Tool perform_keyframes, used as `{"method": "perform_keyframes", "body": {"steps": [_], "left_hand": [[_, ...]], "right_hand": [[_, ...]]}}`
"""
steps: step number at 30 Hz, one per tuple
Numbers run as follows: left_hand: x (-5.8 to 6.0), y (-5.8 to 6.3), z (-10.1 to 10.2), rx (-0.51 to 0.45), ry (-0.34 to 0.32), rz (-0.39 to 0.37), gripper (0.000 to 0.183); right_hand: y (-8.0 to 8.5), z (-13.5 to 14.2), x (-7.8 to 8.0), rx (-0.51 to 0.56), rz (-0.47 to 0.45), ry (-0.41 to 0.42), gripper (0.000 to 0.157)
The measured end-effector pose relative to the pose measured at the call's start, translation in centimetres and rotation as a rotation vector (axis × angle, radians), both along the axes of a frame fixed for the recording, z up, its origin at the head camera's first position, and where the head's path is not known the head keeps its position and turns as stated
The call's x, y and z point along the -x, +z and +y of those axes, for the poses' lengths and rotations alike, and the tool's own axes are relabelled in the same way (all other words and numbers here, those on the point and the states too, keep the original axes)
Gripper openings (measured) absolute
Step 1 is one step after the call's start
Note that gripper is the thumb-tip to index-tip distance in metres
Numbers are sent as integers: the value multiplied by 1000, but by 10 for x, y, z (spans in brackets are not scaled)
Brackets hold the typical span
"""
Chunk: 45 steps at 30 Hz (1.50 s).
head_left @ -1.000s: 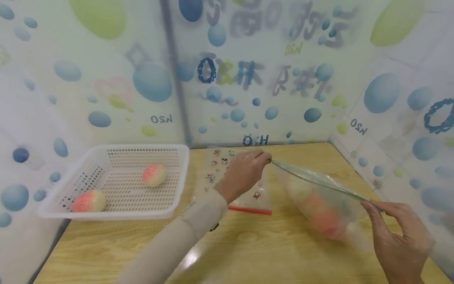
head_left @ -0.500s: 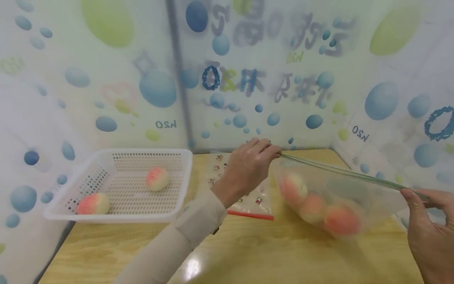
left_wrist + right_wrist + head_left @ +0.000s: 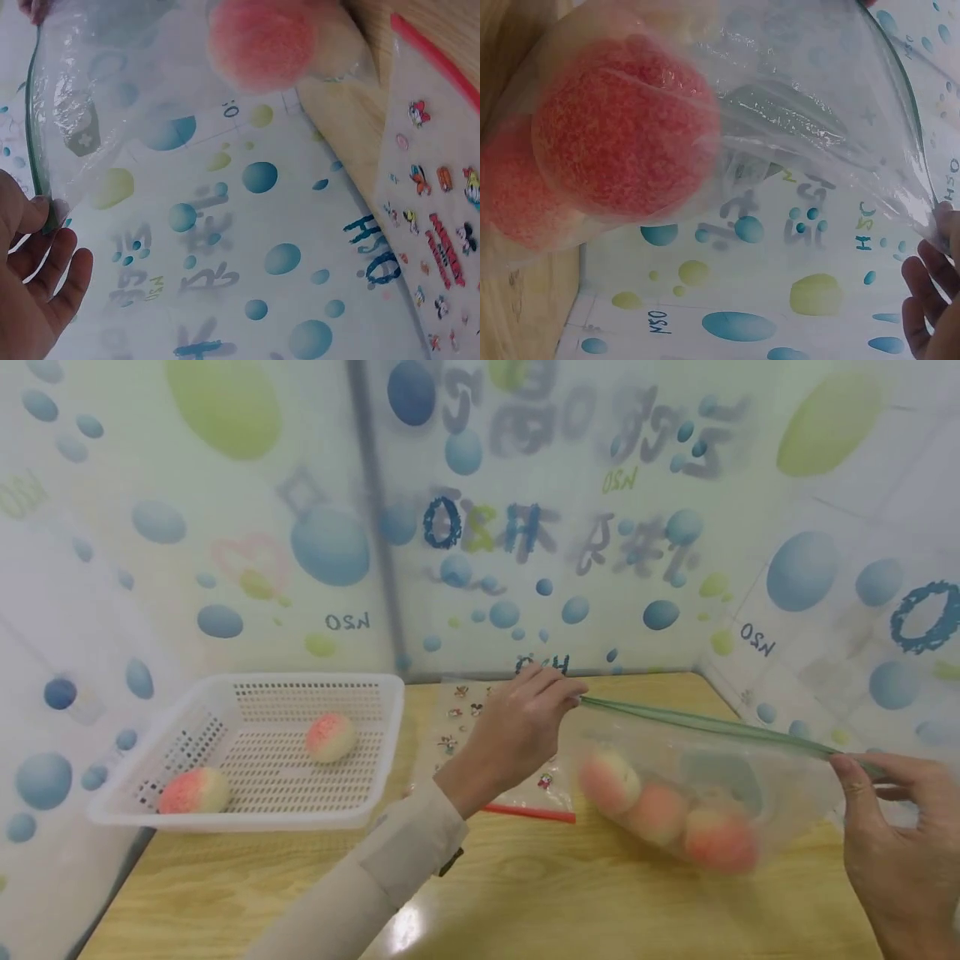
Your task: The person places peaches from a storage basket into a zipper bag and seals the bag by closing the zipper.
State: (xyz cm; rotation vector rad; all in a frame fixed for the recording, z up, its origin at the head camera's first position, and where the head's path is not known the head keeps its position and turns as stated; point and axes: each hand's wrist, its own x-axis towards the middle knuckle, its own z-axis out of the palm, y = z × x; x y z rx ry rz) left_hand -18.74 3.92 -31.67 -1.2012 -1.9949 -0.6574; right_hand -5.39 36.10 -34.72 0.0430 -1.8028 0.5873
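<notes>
Sagging low over the wood-grain tabletop (image 3: 600,910) (whether its underside touches, I cannot tell), the translucent, frosted plastic bag (image 3: 667,747) holds at least three round, pink-and-cream peaches (image 3: 656,812). The left hand (image 3: 512,735) pinches one end of the slim green strip (image 3: 705,722) along its mouth; the right hand (image 3: 900,835) pinches the other end between thumb and fingers, drawing the edge nearly straight.

The film looks thin, limp and slippery, likely to shift as the peaches roll, so the stiffer strip's ends seem the surest hold. The peaches themselves look light, perhaps foam, and easily dented. Behind the left hand lies a flat, cartoon-printed clear bag (image 3: 549,764) with a red edge; farther left, a white perforated plastic basket (image 3: 240,821) holds two matching peaches (image 3: 331,738).
</notes>
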Motion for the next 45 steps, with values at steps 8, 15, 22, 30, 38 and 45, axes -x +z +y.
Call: {"method": "perform_keyframes", "body": {"steps": [8,15,22,30,38,45], "left_hand": [[-2,-25,-12,-44,-61,-119,17],[-9,-47,-21,-33,-63,-230,21],[-14,-52,-24,-20,-29,-288,21],[-14,-57,-23,-57,-109,-241,22],[-14,-66,-26,-82,-188,-230,17],[-12,-66,-40,-62,-293,-205,21]], "right_hand": [[-19,-16,7,-10,-134,31,18],[-46,-21,7,-13,-280,45,19],[-43,-64,12,-275,-84,36,45],[-29,-132,31,-477,-94,336,44],[-35,-146,55,-589,-281,348,51],[-36,-159,62,-538,-250,407,52]]}}
